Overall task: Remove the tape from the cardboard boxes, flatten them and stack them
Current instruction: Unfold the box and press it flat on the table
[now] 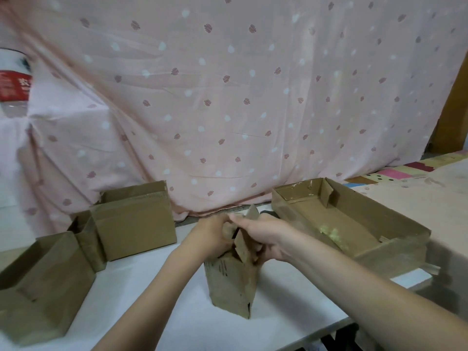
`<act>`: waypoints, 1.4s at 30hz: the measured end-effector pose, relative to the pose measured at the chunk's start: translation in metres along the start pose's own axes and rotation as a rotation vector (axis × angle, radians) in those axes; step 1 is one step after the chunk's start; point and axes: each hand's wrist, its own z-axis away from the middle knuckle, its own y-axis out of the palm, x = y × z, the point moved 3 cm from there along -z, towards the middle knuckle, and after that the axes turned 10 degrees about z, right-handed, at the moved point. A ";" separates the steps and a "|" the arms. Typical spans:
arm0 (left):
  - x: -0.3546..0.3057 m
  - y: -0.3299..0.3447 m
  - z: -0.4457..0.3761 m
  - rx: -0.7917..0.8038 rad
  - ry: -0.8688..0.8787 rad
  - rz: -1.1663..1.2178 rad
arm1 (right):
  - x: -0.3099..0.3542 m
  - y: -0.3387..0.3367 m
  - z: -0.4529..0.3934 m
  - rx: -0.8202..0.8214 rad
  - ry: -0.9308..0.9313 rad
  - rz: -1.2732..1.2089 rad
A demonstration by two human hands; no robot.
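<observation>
White tabletop point(141, 287) runs across the foreground, and behind it hangs a pink sheet point(228, 97) printed with small leaves and pale dots, draped so that it hides whatever stands at the back; at the far left a white container with a red label point(14, 82) shows past the sheet's edge, and at the right a patterned cloth point(405, 173) covers a neighbouring surface. On the table's middle stands a small cardboard box point(230, 285), upright on one end, placed close in front of the person where both arms can reach it. The left hand point(212, 236) grips the box's upper edge from the left, apparently to steady it, while the right hand point(263, 236) is curled round a raised top flap point(244, 247), its fingers closed on the cardboard; this looks like pulling the flaps apart or working at tape there, though no tape is clear enough to tell. To the left wait three more open boxes: a medium box point(136, 224) at the back, a narrow box point(88, 239) touching it, and a larger box point(43, 282) nearest the table's edge. On the right a long shallow box point(354, 224) lies open with something pale and yellowish inside, too blurred to name. None of the boxes is flattened yet, so the task seems near its start
</observation>
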 end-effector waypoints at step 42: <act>0.115 0.016 0.070 -0.319 -0.382 0.838 | -0.027 0.038 -0.018 -0.119 -0.020 -0.160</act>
